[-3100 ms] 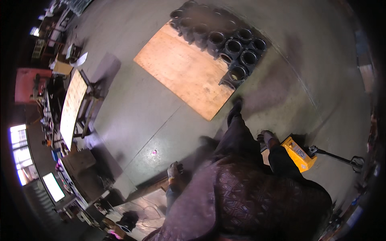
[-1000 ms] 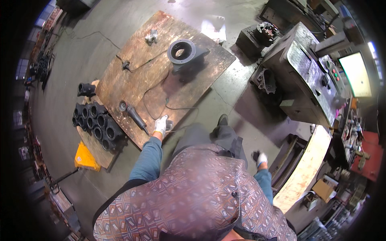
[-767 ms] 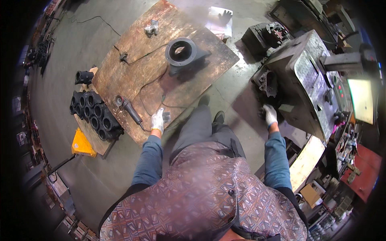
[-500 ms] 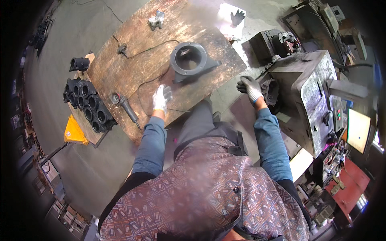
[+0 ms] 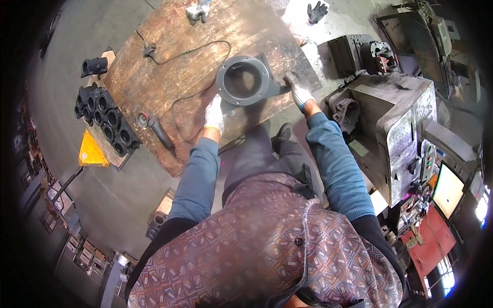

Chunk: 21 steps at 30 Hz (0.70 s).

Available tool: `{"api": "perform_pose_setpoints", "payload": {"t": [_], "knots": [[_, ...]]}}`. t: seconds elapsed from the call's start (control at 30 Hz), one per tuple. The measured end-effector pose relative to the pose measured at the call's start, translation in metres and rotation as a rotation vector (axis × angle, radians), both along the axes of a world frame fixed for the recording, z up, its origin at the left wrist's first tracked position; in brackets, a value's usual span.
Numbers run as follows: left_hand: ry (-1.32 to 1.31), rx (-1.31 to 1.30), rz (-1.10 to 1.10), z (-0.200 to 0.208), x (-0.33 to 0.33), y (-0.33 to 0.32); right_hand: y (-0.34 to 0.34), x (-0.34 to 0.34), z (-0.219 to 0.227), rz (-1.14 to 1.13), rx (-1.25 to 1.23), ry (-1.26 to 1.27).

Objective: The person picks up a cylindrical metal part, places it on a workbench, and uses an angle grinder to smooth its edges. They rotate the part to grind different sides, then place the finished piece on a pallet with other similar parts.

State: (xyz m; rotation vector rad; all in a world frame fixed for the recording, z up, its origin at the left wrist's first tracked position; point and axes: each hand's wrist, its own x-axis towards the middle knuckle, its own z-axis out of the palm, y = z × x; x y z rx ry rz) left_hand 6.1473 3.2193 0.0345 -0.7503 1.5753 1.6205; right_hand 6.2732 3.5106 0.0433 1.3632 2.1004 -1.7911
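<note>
A dark grey metal housing with a round bolted flange point(image 5: 263, 82) is at the near edge of a worn wooden tabletop point(image 5: 200, 61). My left hand point(image 5: 214, 114), in a whitish work glove, grips its lower left side; the fingertips are partly hidden by the flange. On the opposite side, my right hand point(image 5: 299, 91), in a glove with grey fingers, holds the end of the housing's projecting foot. An angle grinder point(image 5: 158, 132) lies on the table to the left of my left hand, and its cord runs across the wood.
Several black cylindrical castings point(image 5: 108, 118) stand at the left, beside a yellow triangular piece point(image 5: 92, 150). A plug connector point(image 5: 149, 50) and a pair of gloves point(image 5: 198, 12) lie on the table. To the right stands a large metal machine enclosure point(image 5: 405, 113).
Both hands have reached the housing, the right one coming in from beside the machine. The housing has turned and come slightly nearer to me. My view has shifted a little.
</note>
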Motion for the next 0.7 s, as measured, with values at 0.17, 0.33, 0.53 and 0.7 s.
{"api": "perform_pose_setpoints", "payload": {"t": [0.17,0.33,0.53,0.7], "knots": [[-0.034,-0.059,0.010,0.002,0.001,0.009,0.003,-0.011,-0.011,-0.153,-0.369,0.078],[0.024,-0.092,0.079,-0.021,0.005,0.009,0.016,-0.037,-0.023,-0.099,-0.575,0.091],[0.292,-0.378,-0.010,-0.049,0.011,0.004,0.020,-0.039,-0.057,0.351,-0.367,0.089],[0.542,-0.519,-0.383,-0.047,0.010,-0.021,0.011,-0.043,-0.051,0.531,-0.228,0.083]]}}
